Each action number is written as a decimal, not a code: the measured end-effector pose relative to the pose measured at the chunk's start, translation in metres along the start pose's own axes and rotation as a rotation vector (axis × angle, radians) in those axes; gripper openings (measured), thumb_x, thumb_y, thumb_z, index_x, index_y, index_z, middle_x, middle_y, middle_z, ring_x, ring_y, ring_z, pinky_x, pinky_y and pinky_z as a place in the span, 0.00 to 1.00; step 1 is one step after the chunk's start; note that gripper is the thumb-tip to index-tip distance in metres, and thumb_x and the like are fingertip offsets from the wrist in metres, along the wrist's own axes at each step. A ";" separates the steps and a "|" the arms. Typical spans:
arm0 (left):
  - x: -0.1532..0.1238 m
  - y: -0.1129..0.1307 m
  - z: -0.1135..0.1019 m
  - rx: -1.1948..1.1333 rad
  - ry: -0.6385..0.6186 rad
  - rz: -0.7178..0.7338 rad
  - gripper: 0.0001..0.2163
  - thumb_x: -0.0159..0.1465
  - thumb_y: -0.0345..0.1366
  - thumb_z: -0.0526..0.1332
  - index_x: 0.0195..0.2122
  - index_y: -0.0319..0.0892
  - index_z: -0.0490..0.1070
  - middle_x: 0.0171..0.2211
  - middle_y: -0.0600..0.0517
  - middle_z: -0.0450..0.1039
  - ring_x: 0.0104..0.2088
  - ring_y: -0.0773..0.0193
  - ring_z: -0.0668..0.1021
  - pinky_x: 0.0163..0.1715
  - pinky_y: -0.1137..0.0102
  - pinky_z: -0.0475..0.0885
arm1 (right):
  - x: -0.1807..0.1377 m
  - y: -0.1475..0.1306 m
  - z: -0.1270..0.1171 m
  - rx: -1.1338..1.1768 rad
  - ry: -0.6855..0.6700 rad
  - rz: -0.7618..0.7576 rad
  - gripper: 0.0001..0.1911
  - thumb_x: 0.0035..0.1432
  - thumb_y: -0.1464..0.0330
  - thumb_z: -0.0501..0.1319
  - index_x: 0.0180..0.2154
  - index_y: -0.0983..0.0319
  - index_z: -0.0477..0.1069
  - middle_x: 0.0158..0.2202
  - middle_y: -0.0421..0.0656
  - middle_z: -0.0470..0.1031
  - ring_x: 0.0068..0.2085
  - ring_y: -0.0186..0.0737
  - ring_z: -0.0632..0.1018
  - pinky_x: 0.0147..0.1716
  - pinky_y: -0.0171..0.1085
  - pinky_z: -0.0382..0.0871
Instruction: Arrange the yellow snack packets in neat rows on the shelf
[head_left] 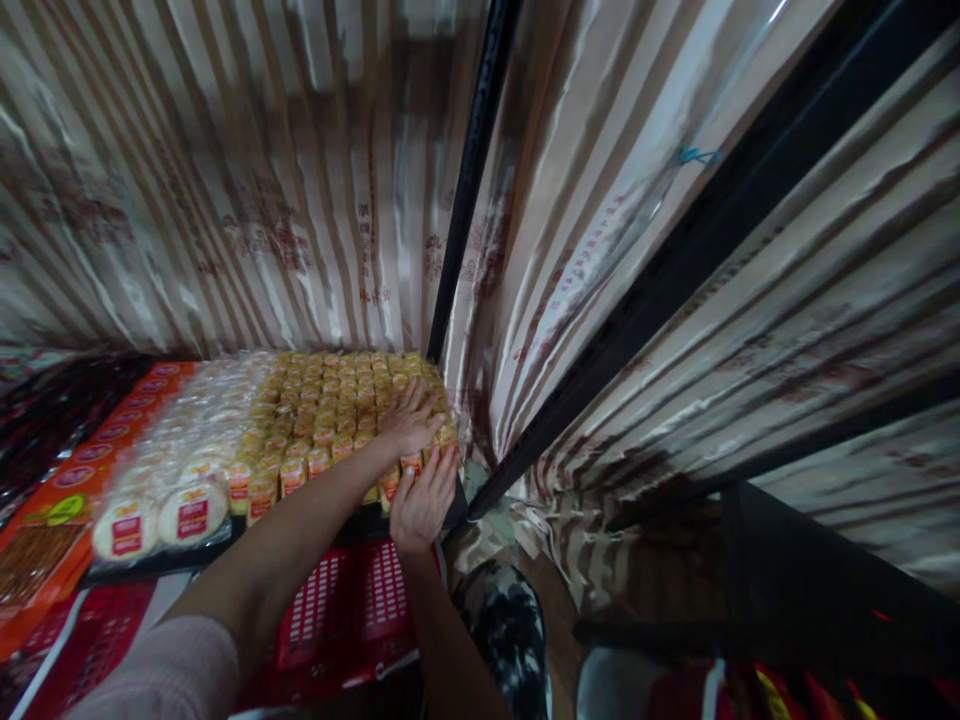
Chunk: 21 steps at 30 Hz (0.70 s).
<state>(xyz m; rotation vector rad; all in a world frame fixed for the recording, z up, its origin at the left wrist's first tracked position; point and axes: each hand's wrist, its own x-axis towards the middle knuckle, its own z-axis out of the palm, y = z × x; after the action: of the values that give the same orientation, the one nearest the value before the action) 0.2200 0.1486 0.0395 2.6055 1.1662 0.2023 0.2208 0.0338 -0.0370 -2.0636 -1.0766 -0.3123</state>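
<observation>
Rows of small yellow-wrapped snack packs (330, 400) stand closely packed on a dark shelf. My left hand (409, 420) lies over the tops of the packs near the right end, fingers stretched out and apart. Just below it, my right hand (424, 505) rests against the front right corner of the rows, its fingers extended upward and touching the packs. Neither hand has a pack visibly gripped in it. The packs directly beneath both palms are hidden.
Left of the yellow packs lie clear-wrapped round white cakes (193, 512), then orange snack bags (97, 450) and dark packets (60, 410). A red plastic basket (345, 610) sits below. Pleated printed sheeting (300, 180) hangs behind, with a black metal post (472, 180) at the corner.
</observation>
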 end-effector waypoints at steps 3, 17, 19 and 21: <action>0.012 0.003 -0.005 0.007 0.042 0.034 0.29 0.66 0.51 0.36 0.63 0.43 0.51 0.67 0.50 0.37 0.66 0.56 0.40 0.63 0.53 0.37 | -0.001 0.002 0.003 -0.022 -0.001 0.014 0.30 0.64 0.63 0.42 0.62 0.75 0.51 0.64 0.62 0.46 0.65 0.53 0.46 0.56 0.55 0.53; 0.026 0.004 -0.002 0.018 -0.072 -0.041 0.30 0.65 0.52 0.37 0.64 0.42 0.49 0.66 0.48 0.44 0.66 0.55 0.43 0.63 0.54 0.38 | -0.001 0.001 0.004 -0.040 -0.054 0.039 0.30 0.64 0.63 0.42 0.61 0.76 0.52 0.63 0.63 0.50 0.64 0.56 0.52 0.56 0.56 0.53; 0.026 0.006 -0.003 0.009 -0.031 -0.039 0.30 0.65 0.52 0.38 0.64 0.43 0.48 0.67 0.49 0.40 0.66 0.55 0.42 0.63 0.53 0.38 | -0.001 0.001 0.004 -0.045 -0.042 0.035 0.30 0.64 0.63 0.43 0.61 0.76 0.53 0.62 0.64 0.51 0.63 0.56 0.53 0.56 0.56 0.54; 0.028 0.008 -0.004 0.010 0.013 -0.015 0.30 0.65 0.51 0.39 0.64 0.42 0.47 0.67 0.48 0.37 0.66 0.55 0.41 0.63 0.53 0.38 | -0.001 0.001 0.004 -0.044 -0.024 0.024 0.29 0.64 0.63 0.43 0.60 0.76 0.53 0.62 0.64 0.52 0.63 0.56 0.53 0.56 0.56 0.54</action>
<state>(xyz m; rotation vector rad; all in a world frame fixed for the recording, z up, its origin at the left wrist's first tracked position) 0.2438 0.1651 0.0461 2.6069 1.1938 0.2106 0.2206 0.0360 -0.0409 -2.1224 -1.0670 -0.3020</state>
